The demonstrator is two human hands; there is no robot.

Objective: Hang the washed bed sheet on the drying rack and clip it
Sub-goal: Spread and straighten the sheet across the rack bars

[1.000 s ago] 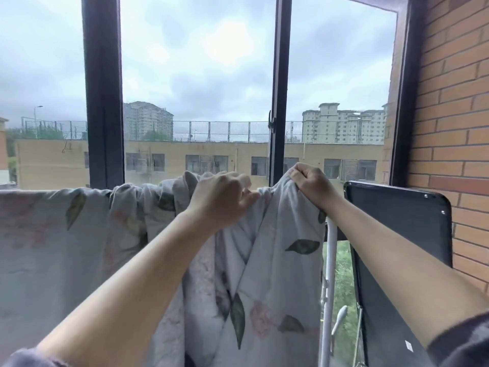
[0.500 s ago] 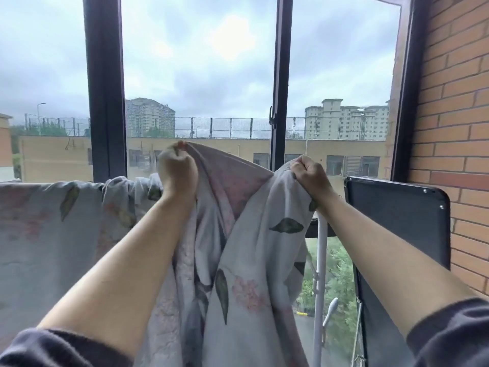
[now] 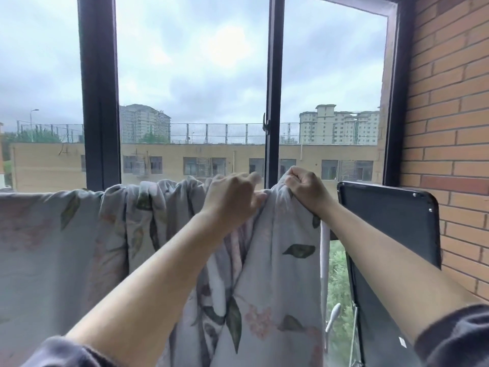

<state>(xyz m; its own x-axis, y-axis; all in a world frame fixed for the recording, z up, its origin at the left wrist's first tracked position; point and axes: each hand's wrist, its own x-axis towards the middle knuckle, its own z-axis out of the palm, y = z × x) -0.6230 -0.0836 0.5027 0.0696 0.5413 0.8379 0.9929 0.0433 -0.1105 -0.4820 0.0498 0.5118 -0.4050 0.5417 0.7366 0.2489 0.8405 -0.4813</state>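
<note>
— Bed sheet (image 3: 39,234) first: where does it lie, from the left?
— Draped flat over a top line hidden beneath it, then bunched in folds in front of the dark window post (image 3: 99,102), then hanging in long pleats under both hands.
— And the hands?
— Left hand (image 3: 232,197), a little blurred, is curled over the sheet's top edge. Right hand (image 3: 307,189) is a tight fist clamped on the sheet's end corner, near the left one, with the slim mullion (image 3: 272,88) behind the gap between them.
— What crowds the right side?
— The drying rack (image 3: 324,250) shows only a white upright just past the sheet's edge, under the right wrist. A dark rounded panel (image 3: 391,221) stands close beside it, in front of the brick wall (image 3: 449,115).
— Changed from half a second ago?
— Yes. The left hand was further left and higher, lifting a fold above the line. Now it is lower and nearer the right hand, and that fold lies down in the bunch. The right hand's grip is the same.
</note>
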